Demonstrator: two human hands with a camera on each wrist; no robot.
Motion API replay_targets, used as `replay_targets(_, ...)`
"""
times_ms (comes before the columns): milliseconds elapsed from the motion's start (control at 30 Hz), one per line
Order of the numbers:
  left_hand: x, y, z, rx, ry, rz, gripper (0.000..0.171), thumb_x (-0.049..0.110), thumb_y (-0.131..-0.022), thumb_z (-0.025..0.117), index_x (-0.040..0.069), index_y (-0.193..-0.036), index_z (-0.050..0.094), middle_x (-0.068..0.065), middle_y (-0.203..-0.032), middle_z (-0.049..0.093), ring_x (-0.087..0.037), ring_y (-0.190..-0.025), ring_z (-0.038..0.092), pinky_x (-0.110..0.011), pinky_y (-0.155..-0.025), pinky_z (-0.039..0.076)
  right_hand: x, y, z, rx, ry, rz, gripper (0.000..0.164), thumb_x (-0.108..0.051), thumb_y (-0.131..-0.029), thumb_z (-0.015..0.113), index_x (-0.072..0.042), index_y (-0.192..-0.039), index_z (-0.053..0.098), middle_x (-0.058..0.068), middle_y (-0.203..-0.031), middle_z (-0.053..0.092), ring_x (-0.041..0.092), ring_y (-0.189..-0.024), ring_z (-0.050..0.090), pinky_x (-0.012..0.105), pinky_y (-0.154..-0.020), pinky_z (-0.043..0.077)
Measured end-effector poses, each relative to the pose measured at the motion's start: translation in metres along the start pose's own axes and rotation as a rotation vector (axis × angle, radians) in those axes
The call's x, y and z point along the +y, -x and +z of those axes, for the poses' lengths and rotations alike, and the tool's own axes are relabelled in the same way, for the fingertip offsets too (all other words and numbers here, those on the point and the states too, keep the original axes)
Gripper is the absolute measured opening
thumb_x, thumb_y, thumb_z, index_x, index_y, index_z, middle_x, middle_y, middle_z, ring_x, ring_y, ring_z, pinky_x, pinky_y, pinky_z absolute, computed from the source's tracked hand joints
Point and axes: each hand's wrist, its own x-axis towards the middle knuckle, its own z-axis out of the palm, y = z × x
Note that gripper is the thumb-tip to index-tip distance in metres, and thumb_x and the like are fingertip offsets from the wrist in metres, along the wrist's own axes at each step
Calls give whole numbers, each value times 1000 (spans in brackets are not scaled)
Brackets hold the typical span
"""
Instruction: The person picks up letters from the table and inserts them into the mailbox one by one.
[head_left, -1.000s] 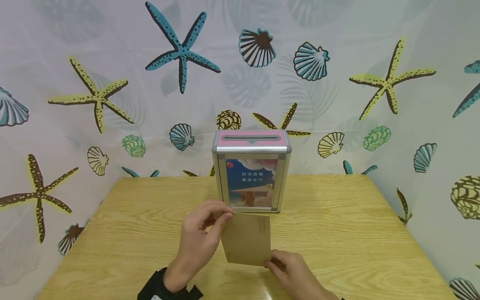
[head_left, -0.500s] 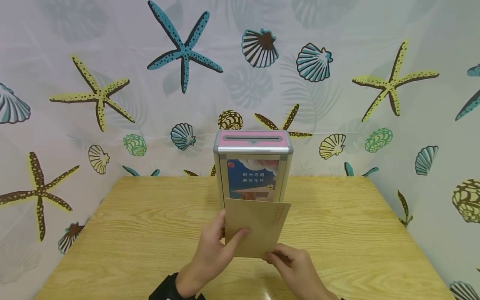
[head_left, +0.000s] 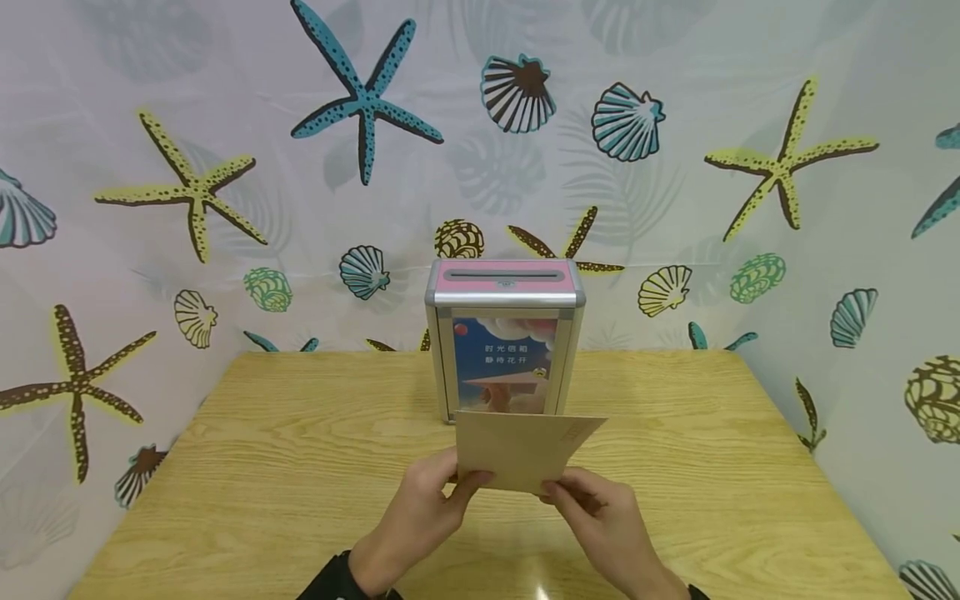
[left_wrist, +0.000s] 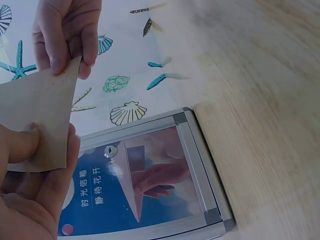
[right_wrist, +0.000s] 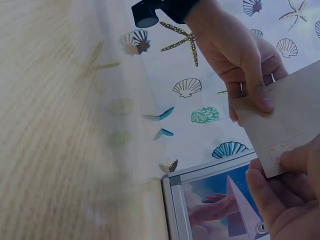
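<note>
A brown paper envelope (head_left: 517,450) with small red printed boxes near one corner is held above the table in front of the mailbox. My left hand (head_left: 423,512) pinches its lower left side, thumb on the near face and fingers behind. At the lower right corner, my right hand (head_left: 603,517) pinches it between thumb and fingers. In the left wrist view the envelope (left_wrist: 42,115) spans both hands. Behind it stands a pink-topped mailbox (head_left: 506,279) with silver edges, a slot in its top and a picture door with a lock; the envelope overlaps its lower front.
The mailbox stands toward the back of a light wooden table (head_left: 300,442). Behind and at both sides hangs a white cloth (head_left: 285,200) printed with starfish and shells.
The left hand has shifted from the envelope's upper left corner down to its lower left side. The envelope has swung right and tipped back; the right hand has moved slightly up and right.
</note>
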Motion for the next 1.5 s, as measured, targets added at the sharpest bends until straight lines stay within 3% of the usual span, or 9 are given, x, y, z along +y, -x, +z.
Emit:
replay_targets(200, -9, 6, -1, -59, -52, -24, 37, 1, -92, 72, 16, -126, 69, -3, -114, 77, -14, -99, 76, -20, -81, 60, -9, -11, -9, 17, 78, -53, 27, 16, -91, 66, 1, -113, 73, 18, -104, 77, 10, -97, 75, 24, -81, 62)
replay_targets(400, -15, 13, 0, -121, -59, -139, 36, 2, -93, 71, 17, -126, 71, -1, -116, 77, -12, -104, 74, -22, -84, 60, -25, -29, -22, 52, 43, -67, 30, 19, -90, 65, 0, -111, 73, 14, -102, 77, 10, -96, 75, 24, -82, 62)
replay_targets(700, -23, 16, 0, -154, -79, -199, 34, 5, -94, 72, 17, -125, 70, -1, -115, 77, -9, -100, 74, -20, -78, 60, -45, -44, -28, 138, 60, -288, 44, 29, -79, 67, 9, -118, 68, 18, -99, 75, 10, -93, 75, 19, -78, 60)
replay_targets(933, -31, 19, 1, -177, -121, -242, 30, 5, -93, 74, 20, -119, 74, 2, -109, 78, -6, -96, 74, -21, -76, 60, -55, -53, -27, 124, 183, -451, 15, 0, -95, 70, 3, -110, 75, 14, -100, 78, 10, -99, 74, 18, -87, 58)
replay_targets(1133, -26, 10, -4, -187, -230, -280, 28, 11, -96, 73, 23, -121, 72, 6, -111, 77, -5, -98, 72, -22, -77, 59, -65, -59, -27, 99, 280, -509, 23, -17, -103, 63, 1, -107, 77, 13, -96, 78, 12, -96, 74, 16, -87, 57)
replay_targets(1233, -16, -2, -12, -153, -283, -216, 27, 7, -94, 74, 20, -118, 73, 3, -110, 76, -8, -98, 73, -23, -78, 60, -73, -62, -27, 99, 304, -546, 23, -17, -104, 62, 1, -106, 77, 13, -97, 78, 14, -96, 75, 16, -88, 57)
replay_targets(1367, 4, -25, -28, -54, -371, -45, 31, -2, -85, 81, 13, -111, 72, -1, -106, 76, -13, -97, 75, -26, -82, 62, -91, -69, -27, 105, 301, -645, 20, -11, -103, 63, 4, -101, 76, 14, -98, 77, 18, -95, 75, 18, -90, 57)
replay_targets(1500, 29, -49, -47, 20, -370, 110, 43, -9, -78, 84, 9, -113, 68, -4, -108, 74, -16, -99, 74, -30, -88, 61, -113, -79, -27, 128, 263, -738, 18, -6, -101, 64, 8, -96, 74, 16, -99, 76, 20, -95, 74, 20, -92, 57)
